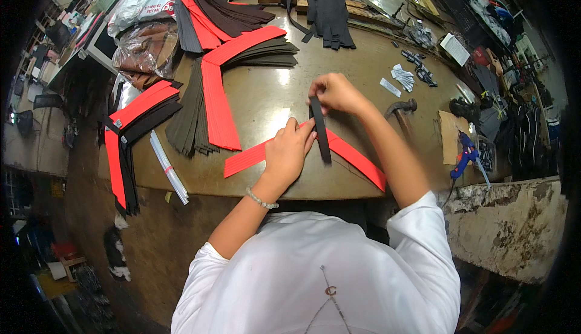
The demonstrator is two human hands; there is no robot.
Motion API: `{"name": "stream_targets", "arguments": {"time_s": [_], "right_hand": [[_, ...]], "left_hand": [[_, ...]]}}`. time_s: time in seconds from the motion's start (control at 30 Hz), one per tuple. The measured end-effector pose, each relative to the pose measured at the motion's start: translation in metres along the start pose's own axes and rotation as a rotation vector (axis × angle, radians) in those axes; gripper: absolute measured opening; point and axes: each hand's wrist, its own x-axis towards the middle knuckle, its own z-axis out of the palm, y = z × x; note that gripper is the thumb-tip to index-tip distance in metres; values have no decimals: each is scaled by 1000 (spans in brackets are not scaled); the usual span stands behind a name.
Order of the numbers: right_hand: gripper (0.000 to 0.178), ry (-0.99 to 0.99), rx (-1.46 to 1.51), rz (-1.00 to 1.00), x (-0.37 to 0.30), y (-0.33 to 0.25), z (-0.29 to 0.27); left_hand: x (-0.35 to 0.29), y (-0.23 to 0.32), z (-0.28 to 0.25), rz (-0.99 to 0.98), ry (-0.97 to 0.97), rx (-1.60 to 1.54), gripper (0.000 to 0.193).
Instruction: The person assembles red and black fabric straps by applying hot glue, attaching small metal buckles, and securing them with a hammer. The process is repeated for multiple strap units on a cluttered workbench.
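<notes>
A red V-shaped strip point(357, 155) lies at the table's near edge, its bend pointing away from me and its two arms spreading left and right. My left hand point(286, 152) rests over its left arm, fingers bent and pressed to it near the bend. Above the bend, my right hand point(337, 94) pinches the upper end of a narrow black strap point(319, 129). That strap hangs across the bend, its lower end reaching toward me; whether it is attached there I cannot tell.
Stacked red and dark V-shaped strips point(219, 104) lie left, near a white bundle point(169, 167). Black straps point(327, 13) sit at the back. At right are a hammer point(402, 111), white labels point(402, 77), black clips point(420, 66) and a blue glue gun point(465, 155).
</notes>
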Motion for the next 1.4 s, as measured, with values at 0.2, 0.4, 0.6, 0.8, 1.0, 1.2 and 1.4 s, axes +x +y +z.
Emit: {"name": "stream_targets", "arguments": {"time_s": [0.2,0.4,0.6,0.8,1.0,1.2,1.4], "right_hand": [[44,736,-226,-170,-59,24,-24],[46,803,-774,499,-193,75,-14],[40,824,-40,314,-189,-26,30],[27,484,-163,164,-158,-59,59],[34,508,-217,-35,-172,-61,71],[44,608,-157,202,-182,-14,55],[45,989,-575,488,-206,46,9]], "left_hand": [[-1,0,2,23,-20,53,34],[1,-15,-12,-43,74,-352,32],[-18,-30,-33,-200,49,-299,22],[-26,-30,-26,-89,133,-188,23],[-31,-30,-27,-51,132,-152,25],[-24,-24,-27,-70,94,-173,20],[19,4,-58,250,-24,52,8]]}}
